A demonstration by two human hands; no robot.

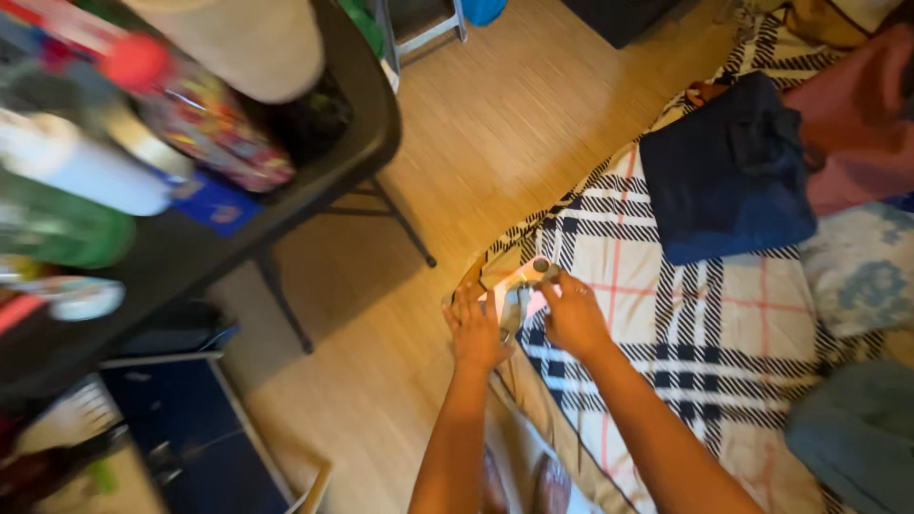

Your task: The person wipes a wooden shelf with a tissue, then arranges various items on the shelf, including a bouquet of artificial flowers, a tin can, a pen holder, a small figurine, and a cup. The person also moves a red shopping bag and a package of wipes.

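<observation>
Pinching a small pale cloth piece (519,284) between them, the left hand (473,330) and right hand (572,316) close on it at the corner of a plaid blanket (705,333). A folded navy garment (728,171) lies beyond the right hand; a cluttered black table (314,181) stands left of the left hand.

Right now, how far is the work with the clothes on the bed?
Done: a dark blue folded garment lies flat on the plaid blanket. In hand: the left hand and right hand grip a small pale cloth item at the blanket's edge; its kind is unclear. Left: a pink cloth and a grey-blue one lie loose.
</observation>
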